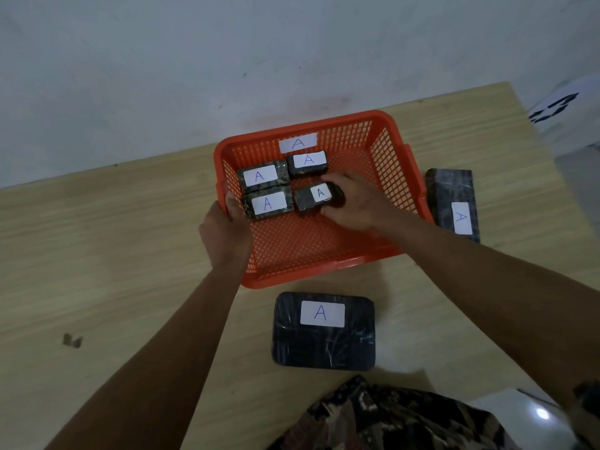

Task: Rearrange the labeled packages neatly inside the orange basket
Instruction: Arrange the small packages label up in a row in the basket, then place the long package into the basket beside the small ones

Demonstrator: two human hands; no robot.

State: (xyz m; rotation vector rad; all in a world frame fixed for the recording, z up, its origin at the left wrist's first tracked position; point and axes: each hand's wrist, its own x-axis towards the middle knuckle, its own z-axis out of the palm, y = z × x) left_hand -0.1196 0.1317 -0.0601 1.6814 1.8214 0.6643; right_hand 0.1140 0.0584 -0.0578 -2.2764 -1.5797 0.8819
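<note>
An orange mesh basket with an "A" label on its far wall sits on the wooden table. Inside, at the far left, lie three dark wrapped packages with white "A" labels: one, one below it, and one at the back. My right hand is inside the basket, shut on a fourth small labeled package, which is tilted. My left hand grips the basket's left rim. A large labeled package lies on the table in front of the basket. Another lies to its right.
The table is light wood; its far edge meets a pale wall. A small dark scrap lies at the left. Patterned clothing shows at the bottom. A white object with dark marks sits at the far right.
</note>
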